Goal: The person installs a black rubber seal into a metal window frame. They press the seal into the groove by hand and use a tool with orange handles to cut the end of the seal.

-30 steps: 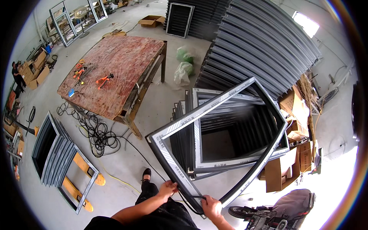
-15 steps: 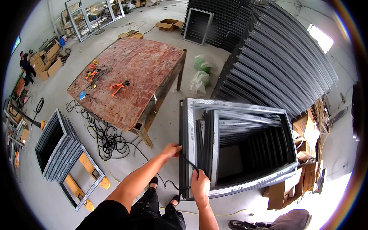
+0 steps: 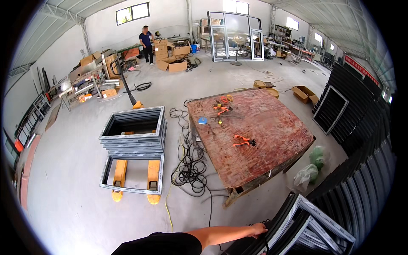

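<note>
My left hand (image 3: 258,230) is at the left edge of a stack of dark grey window frames at the lower right. Its fingers are closed at a black flexible strip (image 3: 267,244), which runs down beside the frames. Pale protective film with print covers the top frame (image 3: 325,214). My right hand is out of view, below the lower edge.
A worn red-brown table (image 3: 272,123) bears orange-handled pliers (image 3: 243,140). Black cable (image 3: 189,170) lies tangled beside it. More frames (image 3: 134,146) rest on a yellow pallet jack (image 3: 153,172). Dark profiles (image 3: 361,178) stand right; a person (image 3: 147,44) stands far back.
The view has swung up and left, so the frames now sit at the lower right. My right hand, earlier closed on the black strip, has left the picture. My left hand stays at the frame edge.
</note>
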{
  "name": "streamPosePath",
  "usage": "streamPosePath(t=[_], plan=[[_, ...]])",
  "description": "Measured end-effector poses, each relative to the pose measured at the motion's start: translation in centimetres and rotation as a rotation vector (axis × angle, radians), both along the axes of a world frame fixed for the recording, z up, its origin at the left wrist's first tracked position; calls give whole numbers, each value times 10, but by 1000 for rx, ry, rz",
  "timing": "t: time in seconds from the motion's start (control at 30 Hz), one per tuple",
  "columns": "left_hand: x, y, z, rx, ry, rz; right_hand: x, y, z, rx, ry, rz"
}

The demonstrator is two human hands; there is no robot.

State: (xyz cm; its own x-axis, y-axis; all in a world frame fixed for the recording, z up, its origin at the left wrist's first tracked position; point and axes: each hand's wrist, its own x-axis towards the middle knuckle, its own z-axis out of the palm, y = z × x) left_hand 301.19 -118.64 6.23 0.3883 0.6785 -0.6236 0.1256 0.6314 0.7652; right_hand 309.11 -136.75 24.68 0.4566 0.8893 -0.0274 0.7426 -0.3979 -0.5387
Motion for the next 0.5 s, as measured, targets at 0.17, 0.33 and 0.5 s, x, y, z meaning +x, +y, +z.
streamPosePath(t=[0.17,0.33,0.5], plan=[[38,-23,0,82,-22,-18,45,-12,-19,-224,-60,-139],[8,-26,24,-144,-173,133,70,4,-23,-56,4,-54],[33,-24,38,-62,-132,51,83,-3,-35,112,-27,-25]])
